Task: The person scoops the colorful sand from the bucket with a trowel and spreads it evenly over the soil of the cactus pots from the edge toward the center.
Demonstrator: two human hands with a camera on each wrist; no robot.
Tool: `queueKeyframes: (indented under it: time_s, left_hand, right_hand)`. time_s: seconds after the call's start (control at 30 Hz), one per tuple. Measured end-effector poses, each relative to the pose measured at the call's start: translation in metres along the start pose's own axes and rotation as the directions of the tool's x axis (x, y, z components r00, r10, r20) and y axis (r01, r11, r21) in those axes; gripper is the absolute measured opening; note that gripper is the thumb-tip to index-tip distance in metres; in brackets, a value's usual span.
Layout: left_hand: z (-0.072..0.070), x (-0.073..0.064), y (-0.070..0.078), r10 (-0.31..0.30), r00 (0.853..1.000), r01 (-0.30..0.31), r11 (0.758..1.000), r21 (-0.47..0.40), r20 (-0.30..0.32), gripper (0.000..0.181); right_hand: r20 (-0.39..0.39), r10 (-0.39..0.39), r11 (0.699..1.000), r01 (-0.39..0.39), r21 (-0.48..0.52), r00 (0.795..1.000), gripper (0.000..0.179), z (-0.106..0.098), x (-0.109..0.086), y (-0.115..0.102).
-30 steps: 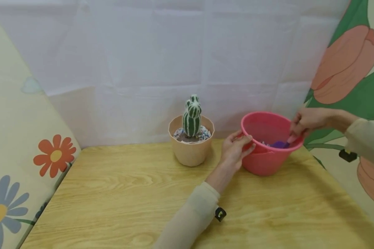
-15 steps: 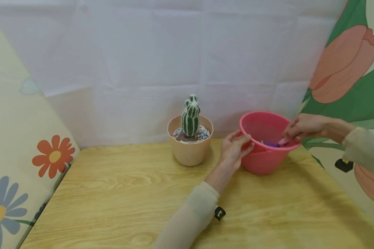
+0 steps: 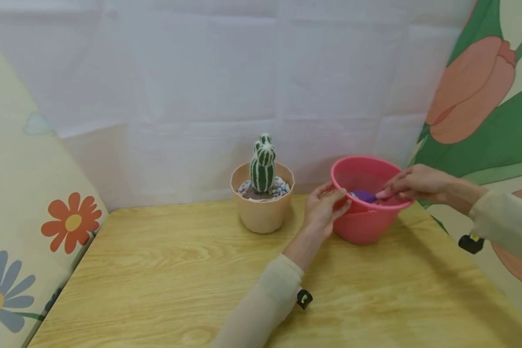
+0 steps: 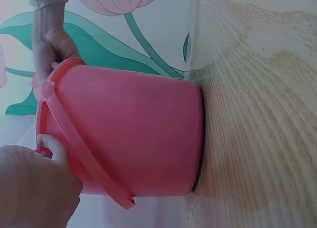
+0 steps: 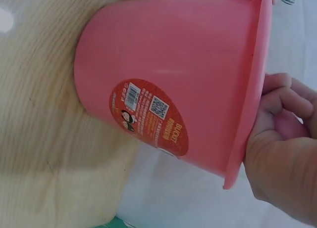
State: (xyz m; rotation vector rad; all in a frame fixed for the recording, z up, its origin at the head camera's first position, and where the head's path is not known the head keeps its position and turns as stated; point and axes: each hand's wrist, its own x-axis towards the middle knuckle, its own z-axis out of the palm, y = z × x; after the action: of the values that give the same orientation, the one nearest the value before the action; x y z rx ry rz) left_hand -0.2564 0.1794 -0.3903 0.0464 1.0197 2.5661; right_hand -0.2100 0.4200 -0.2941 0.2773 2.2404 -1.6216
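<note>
A pink bucket (image 3: 358,227) stands on the table, its handle folded down against the side in the left wrist view. My left hand (image 3: 324,208) grips its rim on the left, with the thumb over the edge. Over the right side of the rim, my right hand (image 3: 417,183) holds a small shovel (image 3: 364,195) by its pink handle. The shovel's purple blade is inside the bucket, near the front left wall, beside small pale and blue pebbles (image 3: 353,195). In the right wrist view the curled fingers sit right at the rim, and the blade is hidden there.
Left of the bucket stands a peach flowerpot (image 3: 262,215) with a green-and-white cactus (image 3: 262,169) and coloured pebbles round it. A white cloth (image 3: 200,82) hangs behind the wooden table (image 3: 156,280). Flower-patterned walls (image 3: 470,96) flank both sides.
My right hand has moved left across the bucket's mouth with the shovel, whose blade now lies further left near my left hand. The left hand keeps its grip on the rim.
</note>
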Motion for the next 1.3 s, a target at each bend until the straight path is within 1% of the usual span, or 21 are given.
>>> queueKeyframes:
  time_s: [0.17, 0.33, 0.43, 0.57, 0.63, 0.77, 0.87, 0.93, 1.07, 1.3]
  left_hand:
    - [-0.001, 0.0, 0.002, -0.01, 1.0, 0.01, 1.0, 0.002, 0.003, 0.047]
    - [-0.002, 0.002, 0.002, -0.005, 1.0, 0.005, 1.0, -0.002, 0.008, 0.048]
    - [-0.002, 0.003, 0.003, -0.004, 1.0, 0.004, 1.0, -0.003, 0.004, 0.048]
    - [-0.003, 0.004, 0.003, -0.008, 1.0, 0.008, 1.0, -0.002, -0.003, 0.048]
    - [-0.004, 0.005, 0.003, -0.008, 1.0, 0.008, 1.0, -0.001, -0.005, 0.046]
    - [-0.005, 0.006, 0.004, -0.007, 1.0, 0.007, 1.0, -0.002, -0.005, 0.044]
    - [-0.005, 0.007, 0.004, -0.006, 1.0, 0.006, 1.0, -0.001, -0.005, 0.048]
    - [-0.006, 0.007, 0.005, -0.007, 1.0, 0.008, 1.0, 0.005, -0.005, 0.049]
    - [-0.006, 0.007, 0.005, -0.008, 1.0, 0.008, 1.0, 0.013, -0.003, 0.05]
    - [-0.006, 0.006, 0.006, -0.002, 1.0, 0.002, 1.0, 0.013, 0.007, 0.046]
  right_hand:
    - [-0.043, -0.017, 0.995, 0.021, 0.094, 0.999, 0.055, -0.001, -0.001, 0.003]
    - [-0.087, -0.032, 0.991, 0.043, 0.13, 0.996, 0.06, -0.001, -0.006, 0.003]
    - [-0.095, -0.037, 0.99, 0.05, 0.135, 0.995, 0.063, -0.001, -0.009, 0.002]
    - [-0.087, -0.027, 0.982, 0.042, 0.184, 0.996, 0.065, 0.0, -0.014, 0.002]
    - [-0.089, -0.018, 0.968, 0.039, 0.247, 0.996, 0.059, 0.0, -0.017, 0.002]
    - [-0.086, -0.03, 0.931, 0.06, 0.361, 0.996, 0.032, -0.002, -0.02, 0.005]
    - [-0.081, -0.052, 0.902, 0.081, 0.425, 0.995, 0.02, -0.004, -0.021, 0.009]
    - [-0.085, -0.056, 0.876, 0.089, 0.474, 0.995, 0.019, -0.005, -0.02, 0.013]
    - [-0.095, -0.072, 0.844, 0.112, 0.525, 0.993, 0.02, -0.008, -0.02, 0.021]
    - [-0.089, -0.118, 0.827, 0.147, 0.542, 0.989, 0.022, -0.011, -0.02, 0.027]
